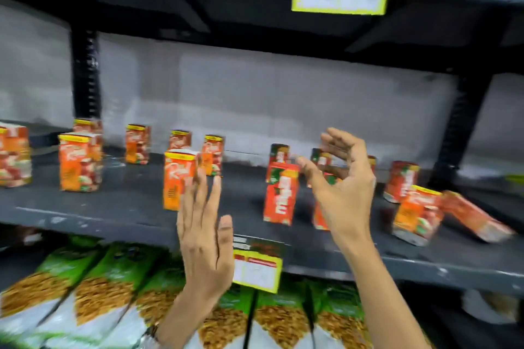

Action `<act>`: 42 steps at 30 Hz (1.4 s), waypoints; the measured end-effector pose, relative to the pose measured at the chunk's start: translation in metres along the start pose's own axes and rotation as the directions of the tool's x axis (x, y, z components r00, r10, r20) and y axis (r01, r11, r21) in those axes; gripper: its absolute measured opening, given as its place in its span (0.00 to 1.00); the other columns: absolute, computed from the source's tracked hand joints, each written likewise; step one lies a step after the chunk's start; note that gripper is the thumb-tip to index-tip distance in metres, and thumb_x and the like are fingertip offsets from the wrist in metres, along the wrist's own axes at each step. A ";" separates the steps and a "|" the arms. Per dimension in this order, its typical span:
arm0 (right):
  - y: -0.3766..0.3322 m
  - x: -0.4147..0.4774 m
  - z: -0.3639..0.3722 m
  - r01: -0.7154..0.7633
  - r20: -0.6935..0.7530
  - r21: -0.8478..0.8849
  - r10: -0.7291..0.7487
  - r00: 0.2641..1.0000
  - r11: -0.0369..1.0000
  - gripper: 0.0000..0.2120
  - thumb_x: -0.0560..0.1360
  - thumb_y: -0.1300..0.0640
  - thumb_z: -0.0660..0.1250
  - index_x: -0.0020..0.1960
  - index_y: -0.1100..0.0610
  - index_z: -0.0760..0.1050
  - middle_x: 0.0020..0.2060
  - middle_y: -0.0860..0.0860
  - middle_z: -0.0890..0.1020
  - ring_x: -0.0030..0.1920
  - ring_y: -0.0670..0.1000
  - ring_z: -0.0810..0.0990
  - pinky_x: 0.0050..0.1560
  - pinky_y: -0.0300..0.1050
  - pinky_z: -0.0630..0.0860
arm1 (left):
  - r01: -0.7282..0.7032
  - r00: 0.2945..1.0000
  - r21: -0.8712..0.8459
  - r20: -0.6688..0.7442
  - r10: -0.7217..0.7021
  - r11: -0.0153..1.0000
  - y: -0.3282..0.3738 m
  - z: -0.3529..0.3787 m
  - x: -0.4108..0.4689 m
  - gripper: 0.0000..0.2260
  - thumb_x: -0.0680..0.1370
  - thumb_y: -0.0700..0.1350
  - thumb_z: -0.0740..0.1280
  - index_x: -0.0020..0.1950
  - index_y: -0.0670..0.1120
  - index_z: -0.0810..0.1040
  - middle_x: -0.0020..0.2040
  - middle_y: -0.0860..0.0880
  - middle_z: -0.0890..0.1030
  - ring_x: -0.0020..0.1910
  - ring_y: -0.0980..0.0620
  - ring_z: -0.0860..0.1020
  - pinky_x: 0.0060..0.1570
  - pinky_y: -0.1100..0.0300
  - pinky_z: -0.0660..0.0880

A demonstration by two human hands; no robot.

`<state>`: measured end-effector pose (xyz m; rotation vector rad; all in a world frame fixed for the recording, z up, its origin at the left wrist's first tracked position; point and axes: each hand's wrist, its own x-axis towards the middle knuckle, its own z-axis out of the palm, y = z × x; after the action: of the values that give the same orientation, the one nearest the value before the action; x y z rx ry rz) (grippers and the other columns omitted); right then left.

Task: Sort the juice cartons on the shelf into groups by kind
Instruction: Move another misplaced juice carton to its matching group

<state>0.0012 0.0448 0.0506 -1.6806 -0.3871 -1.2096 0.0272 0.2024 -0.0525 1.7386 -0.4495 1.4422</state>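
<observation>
Sorting partway, judged from layout: yellow-topped orange cartons [80, 162] mostly grouped on the left half of the shelf [113, 207], from 9 o'clock in toward centre, standing upright but loosely spaced, not tight rows. Red cartons [280, 193] clustered right of centre around 3 o'clock. Still left: one stray yellow-topped carton [418, 214] at 4 o'clock among the reds, plus a toppled carton [476, 219] lying on its side just beside it, kind unclear from blur. Left hand [205, 244] at 6 o'clock, flat and wide, fingers spread, fingertips at or just in front of the front orange carton [178, 178], contact not sure, holding nothing. Right hand [344, 187] at 3 o'clock, open claw, fingers curled, empty, reaching in among the reds.
</observation>
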 end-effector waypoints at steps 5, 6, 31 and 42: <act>0.070 0.010 -0.112 -0.228 -0.133 -0.366 0.192 0.972 0.902 0.31 0.62 0.42 0.72 0.61 0.51 0.70 0.59 0.54 0.76 0.61 0.55 0.73 0.61 0.56 0.71 | -0.047 0.983 -0.109 0.170 0.065 0.993 0.065 0.063 -0.035 0.21 0.81 0.53 0.48 0.73 0.50 0.60 0.76 0.55 0.57 0.75 0.49 0.54 0.73 0.54 0.51; 0.083 0.011 -0.131 -0.275 -0.142 -0.443 0.236 0.961 0.853 0.31 0.63 0.44 0.73 0.62 0.53 0.70 0.59 0.56 0.75 0.61 0.58 0.72 0.61 0.58 0.70 | -0.045 0.979 -0.111 0.195 0.066 0.993 0.075 0.073 -0.042 0.21 0.81 0.53 0.50 0.73 0.50 0.62 0.75 0.53 0.59 0.75 0.50 0.55 0.73 0.55 0.51; 0.063 0.002 -0.172 -0.382 -0.087 0.160 0.398 0.913 0.910 0.28 0.62 0.63 0.75 0.61 0.58 0.74 0.44 0.49 0.83 0.36 0.38 0.81 0.40 0.31 0.79 | -0.091 0.990 0.169 0.118 0.072 0.981 0.072 0.055 -0.053 0.23 0.81 0.57 0.44 0.75 0.54 0.48 0.77 0.52 0.39 0.75 0.49 0.41 0.72 0.57 0.39; -0.068 -0.005 0.003 -0.117 0.165 0.382 0.057 0.985 0.917 0.16 0.64 0.59 0.74 0.46 0.47 0.70 0.37 0.41 0.82 0.39 0.34 0.80 0.41 0.27 0.74 | 0.320 0.916 0.197 -0.312 -0.251 0.927 -0.054 -0.078 -0.003 0.27 0.80 0.60 0.44 0.75 0.47 0.56 0.76 0.53 0.44 0.75 0.49 0.42 0.72 0.63 0.41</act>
<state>-0.0483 0.0805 0.0822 -1.4263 -0.5988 -0.8718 0.0144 0.2942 -0.0737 1.6652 0.1412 1.5428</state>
